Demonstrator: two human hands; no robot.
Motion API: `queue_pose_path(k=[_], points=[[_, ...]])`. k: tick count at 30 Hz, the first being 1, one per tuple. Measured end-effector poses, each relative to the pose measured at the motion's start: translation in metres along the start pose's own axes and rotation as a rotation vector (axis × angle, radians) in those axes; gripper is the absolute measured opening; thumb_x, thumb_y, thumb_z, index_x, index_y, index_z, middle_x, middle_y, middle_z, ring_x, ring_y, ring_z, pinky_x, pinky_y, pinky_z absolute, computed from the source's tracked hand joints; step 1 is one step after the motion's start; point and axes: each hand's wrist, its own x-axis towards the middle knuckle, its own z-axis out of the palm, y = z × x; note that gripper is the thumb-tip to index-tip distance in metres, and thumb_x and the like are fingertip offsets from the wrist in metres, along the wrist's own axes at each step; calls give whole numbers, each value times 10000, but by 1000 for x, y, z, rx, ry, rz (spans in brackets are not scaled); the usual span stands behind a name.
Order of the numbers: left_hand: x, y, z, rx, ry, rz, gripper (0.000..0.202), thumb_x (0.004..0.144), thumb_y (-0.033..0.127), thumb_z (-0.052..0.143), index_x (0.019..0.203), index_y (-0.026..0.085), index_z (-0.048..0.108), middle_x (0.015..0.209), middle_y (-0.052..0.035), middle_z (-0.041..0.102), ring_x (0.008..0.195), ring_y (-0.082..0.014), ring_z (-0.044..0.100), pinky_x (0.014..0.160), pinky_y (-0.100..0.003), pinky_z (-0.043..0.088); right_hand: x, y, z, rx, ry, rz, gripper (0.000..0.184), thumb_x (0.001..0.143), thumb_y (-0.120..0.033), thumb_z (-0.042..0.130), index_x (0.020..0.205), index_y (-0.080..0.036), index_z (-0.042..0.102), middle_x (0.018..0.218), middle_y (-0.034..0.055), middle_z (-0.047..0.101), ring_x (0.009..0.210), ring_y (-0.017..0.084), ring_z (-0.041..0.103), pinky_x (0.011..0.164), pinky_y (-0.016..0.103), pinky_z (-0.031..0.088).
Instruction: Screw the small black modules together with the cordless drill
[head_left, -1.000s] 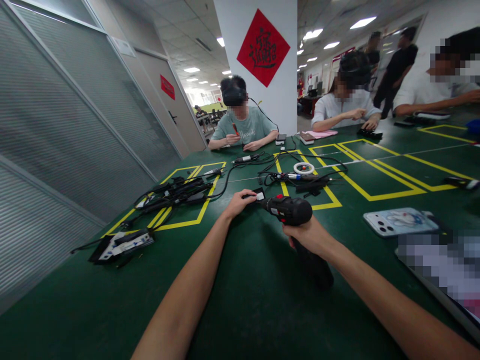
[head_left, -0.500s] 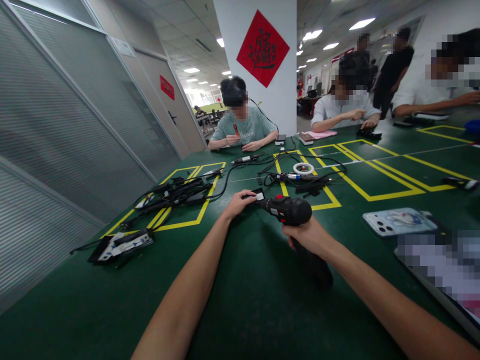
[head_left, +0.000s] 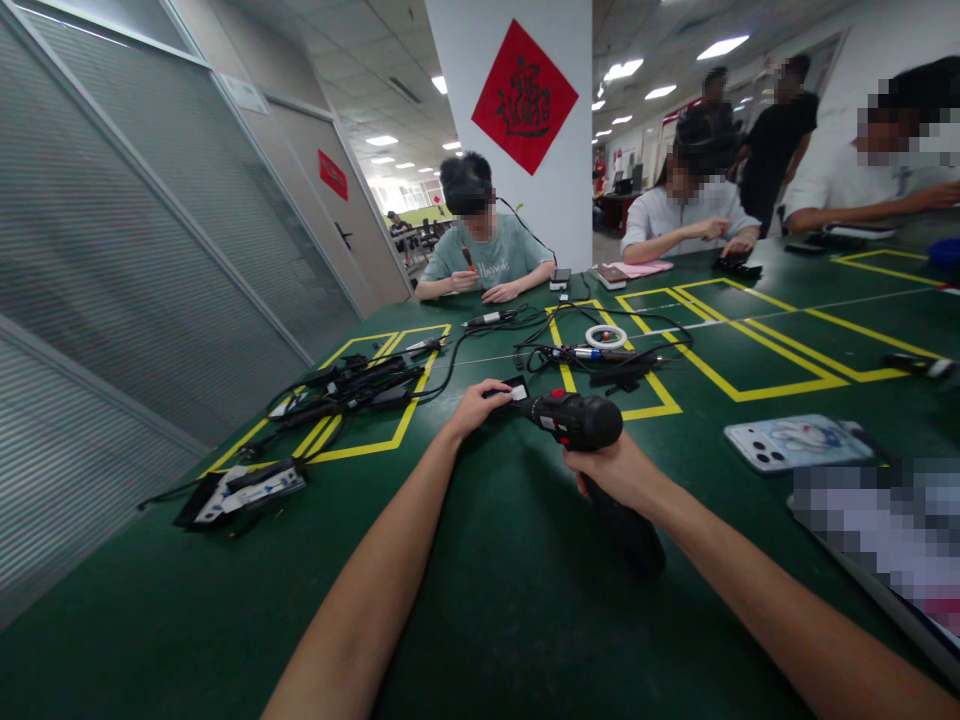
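My right hand is wrapped round the handle of a black cordless drill with red details. The drill lies level, its chuck end pointing left towards my left hand. Under the fingers of that hand is a small flat black piece with a white patch, held down against the green table. The drill's tip meets or nearly meets this piece; contact cannot be made out. My left fingers look pressed together on its near-left edge, and they hide part of it.
Tangled black cables lie on the left, with a black-and-white packet in front. Beyond the drill are a white ring and a pen-like tool. A phone lies at right. Other people sit across the table.
My hands, the drill and the black piece have stayed practically still. The person opposite has tilted the orange-handled tool slightly, and people standing in the background have shifted.
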Motion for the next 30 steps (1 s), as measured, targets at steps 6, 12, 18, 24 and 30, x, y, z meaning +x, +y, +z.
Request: queue_pose_path(k=[6,12,18,24,30], points=[[1,-1,0,-2,-4,4,312,715,428,625,921,208,703,1054,-53,659,1017,-228,576,954,-352,391,-1,-1,-1,-19,-5,20,51,657,-180,561,696,-149,572,469,-6,563,422,113,529,415,195,397],[1,-2,-1,-5,-4,17,305,720,429,623,921,214,703,1046,-49,658,1020,-226,575,953,-348,387,-1,-2,-1,-19,4,20,33,649,-174,550,676,-159,559,447,-13,548,412,124,523,408,208,395],[1,-1,-1,3,-1,9,313,715,435,625,921,213,705,1047,-52,659,1012,-229,579,943,-351,399,-1,-4,0,-23,1,18,33,642,-167,543,670,-158,557,442,-13,544,414,127,522,415,215,397],[1,-2,0,1,2,7,319,715,438,623,923,212,707,1052,-54,659,1006,-234,581,943,-358,400,-2,-6,-1,-18,2,26,45,644,-167,547,683,-151,561,452,-7,550,419,123,526,414,209,395],[1,-2,0,7,2,10,321,715,432,627,927,203,702,1062,-54,654,1039,-231,569,962,-357,388,-3,-6,0,-19,5,19,40,641,-163,540,677,-155,556,442,-16,540,411,121,511,410,210,391]])
